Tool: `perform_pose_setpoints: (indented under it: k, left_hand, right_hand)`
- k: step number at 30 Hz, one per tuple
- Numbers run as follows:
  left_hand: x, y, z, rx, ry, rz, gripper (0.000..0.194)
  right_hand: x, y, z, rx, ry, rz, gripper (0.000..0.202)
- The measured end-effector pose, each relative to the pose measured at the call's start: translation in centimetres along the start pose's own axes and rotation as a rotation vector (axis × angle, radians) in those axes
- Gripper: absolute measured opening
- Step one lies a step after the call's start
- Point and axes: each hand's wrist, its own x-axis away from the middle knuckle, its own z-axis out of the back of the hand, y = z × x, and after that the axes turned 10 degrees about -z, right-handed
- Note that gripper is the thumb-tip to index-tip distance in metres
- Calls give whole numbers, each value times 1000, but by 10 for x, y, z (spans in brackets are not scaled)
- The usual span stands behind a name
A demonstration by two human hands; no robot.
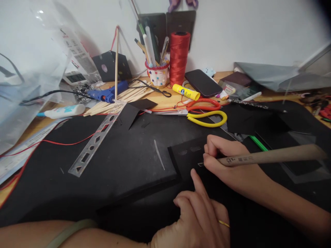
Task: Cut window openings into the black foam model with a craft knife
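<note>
In my right hand [224,155] is a wooden-handled craft knife [248,159], gripped like a pen. Its tip end is down at a black card [188,141], beside a small pale-edged mark; the blade itself is mostly hidden by my fingers. Two faint oval marks show on the card farther up. My left hand [199,217] rests on the black paper just below, index finger stretched toward the knife tip and the other fingers loosely bent, holding nothing. A gold ring is on one finger.
A black mat [77,193] covers the desk. On it lie a clear stencil ruler [91,147] and scissors [207,113]. Behind stand a yellow glue stick [185,92], red thread spool [179,57], pen cup [158,75], phone [203,82], blue glue gun [108,92] and wooden sticks [103,106].
</note>
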Motion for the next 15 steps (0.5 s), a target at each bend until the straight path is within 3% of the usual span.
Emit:
perform_pose_setpoints:
  k: [15]
  left_hand:
    - [4, 2, 7, 41, -65, -38, 28]
  right_hand:
    - [-1, 1, 1, -7, 18, 4, 23]
